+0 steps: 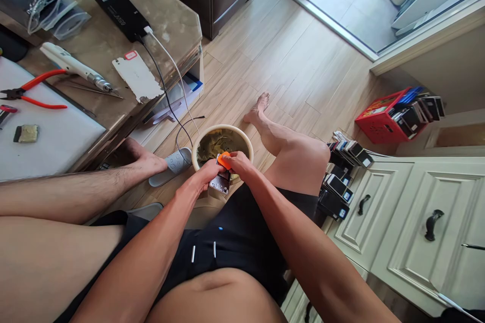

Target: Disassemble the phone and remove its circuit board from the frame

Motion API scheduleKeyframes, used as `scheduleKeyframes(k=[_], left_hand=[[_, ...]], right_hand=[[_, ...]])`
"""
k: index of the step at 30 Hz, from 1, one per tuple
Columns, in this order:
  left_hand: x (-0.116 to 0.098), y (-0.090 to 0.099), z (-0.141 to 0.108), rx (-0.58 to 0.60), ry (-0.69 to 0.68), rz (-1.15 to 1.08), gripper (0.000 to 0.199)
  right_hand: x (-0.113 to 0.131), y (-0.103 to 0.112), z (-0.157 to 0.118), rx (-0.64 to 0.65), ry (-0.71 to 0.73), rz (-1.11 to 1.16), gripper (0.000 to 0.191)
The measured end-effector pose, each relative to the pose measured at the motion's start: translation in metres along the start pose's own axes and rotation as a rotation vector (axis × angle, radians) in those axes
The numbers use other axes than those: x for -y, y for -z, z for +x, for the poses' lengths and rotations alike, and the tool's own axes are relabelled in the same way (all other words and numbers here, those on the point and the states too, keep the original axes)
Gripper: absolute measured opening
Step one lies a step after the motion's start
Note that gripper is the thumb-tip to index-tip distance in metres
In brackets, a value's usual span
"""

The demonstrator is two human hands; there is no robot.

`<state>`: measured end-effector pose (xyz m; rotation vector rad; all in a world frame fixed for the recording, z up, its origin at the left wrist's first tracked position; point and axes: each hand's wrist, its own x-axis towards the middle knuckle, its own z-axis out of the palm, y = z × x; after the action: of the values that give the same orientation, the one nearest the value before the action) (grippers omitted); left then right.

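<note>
Above the bin, my left hand (pixel 206 172) is closed around the side of a phone (pixel 221 183) whose exposed face looks silvery and metallic. My right hand (pixel 239 161) pinches a small flat orange piece (pixel 224 160), probably plastic, against the phone's upper end. My fingers hide much of both, so how far the orange piece reaches into the phone's edge cannot be made out. Directly below, a round cream bin (pixel 196 147) with a dark crumpled liner stands on the floor between my legs.
The table (pixel 170 10) at left bears a power bank (pixel 119 10) with cables, a white pen-shaped tool (pixel 76 66), red-handled cutters (pixel 34 86) and a torn white sheet (pixel 138 78). Stacked phones (pixel 337 189) and a red crate (pixel 382 118) stand right, beside cabinets (pixel 417 232).
</note>
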<state>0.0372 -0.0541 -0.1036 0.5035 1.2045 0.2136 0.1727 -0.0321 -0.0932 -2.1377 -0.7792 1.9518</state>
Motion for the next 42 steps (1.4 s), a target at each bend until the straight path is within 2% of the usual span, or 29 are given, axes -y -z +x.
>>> scheduleKeyframes(k=[5, 11, 20, 27, 31, 38, 42], left_hand=[[0.001, 0.000, 0.001, -0.003, 0.008, 0.010, 0.028], [0.004, -0.003, 0.003, -0.038, -0.052, 0.000, 0.024], [0.006, -0.009, 0.008, -0.073, -0.095, -0.071, 0.031], [0.004, -0.011, 0.002, -0.040, -0.034, -0.078, 0.030], [-0.001, -0.009, -0.002, -0.037, 0.017, -0.060, 0.027], [-0.005, -0.006, -0.008, -0.034, 0.075, -0.044, 0.026], [-0.004, -0.008, -0.010, -0.031, 0.092, -0.038, 0.027]], right_hand=[[0.002, -0.002, 0.002, 0.017, -0.058, 0.075, 0.027], [0.005, -0.001, 0.007, 0.098, -0.176, 0.239, 0.027], [0.012, 0.003, 0.003, 0.134, -0.154, 0.311, 0.023], [0.006, 0.004, 0.004, -0.015, -0.074, 0.086, 0.031], [0.001, 0.009, 0.000, -0.091, 0.055, -0.106, 0.027], [0.004, 0.008, -0.010, -0.199, 0.380, -0.471, 0.020], [0.006, 0.002, -0.013, -0.262, 0.394, -0.589, 0.020]])
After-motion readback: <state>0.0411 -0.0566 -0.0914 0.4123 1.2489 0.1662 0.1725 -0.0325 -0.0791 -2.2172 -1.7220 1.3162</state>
